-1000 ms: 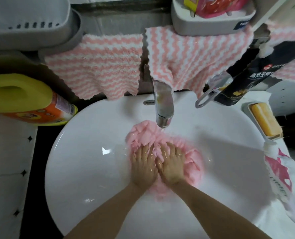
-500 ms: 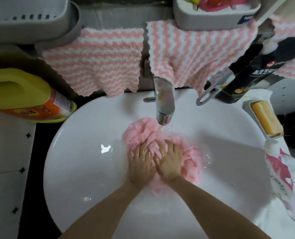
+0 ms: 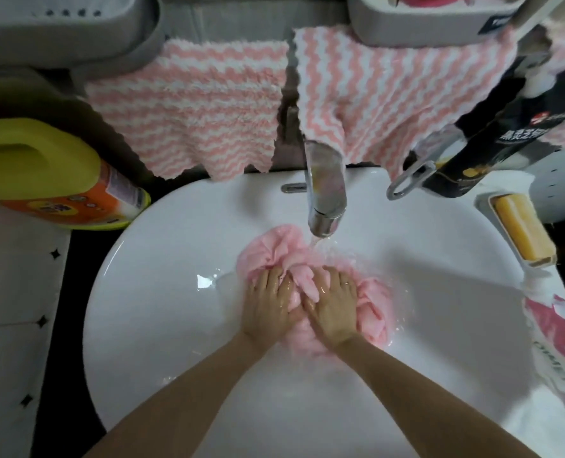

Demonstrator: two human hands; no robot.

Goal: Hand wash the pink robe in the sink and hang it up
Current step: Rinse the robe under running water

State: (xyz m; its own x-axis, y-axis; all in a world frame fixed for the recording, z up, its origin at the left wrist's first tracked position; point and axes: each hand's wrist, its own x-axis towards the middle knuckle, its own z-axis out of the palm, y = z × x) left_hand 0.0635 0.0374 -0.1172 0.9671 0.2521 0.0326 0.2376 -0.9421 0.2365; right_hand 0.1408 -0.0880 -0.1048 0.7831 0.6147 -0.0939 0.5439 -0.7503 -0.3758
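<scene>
The pink robe (image 3: 274,249) lies bunched in a wet heap at the bottom of the white sink (image 3: 162,292), just under the chrome tap (image 3: 325,200), with a stream of water (image 3: 317,241) falling onto its far edge. Both hands are on top of the heap, side by side and touching at the thumbs. The left hand (image 3: 269,305) lies palm down on the robe's left part, its fingers fairly straight and a little spread, pressing the cloth down rather than closing round it. The right hand (image 3: 332,309) does the same on the right part, fingers stretched forward, and a fold of pink cloth stands up between the two hands. More of the robe shows to the right of the right hand and below both wrists. Behind the sink hang two towels striped pink and white, one at the left (image 3: 188,104) and one at the right (image 3: 390,94), under grey shelves (image 3: 59,24). A yellow bottle (image 3: 43,173) with an orange label lies on its side to the left of the sink. At the right rim a yellow bar of soap (image 3: 524,231) sits in a white dish, near a black tube (image 3: 492,137), and a white and pink plastic bag (image 3: 555,345) lies nearer the person
</scene>
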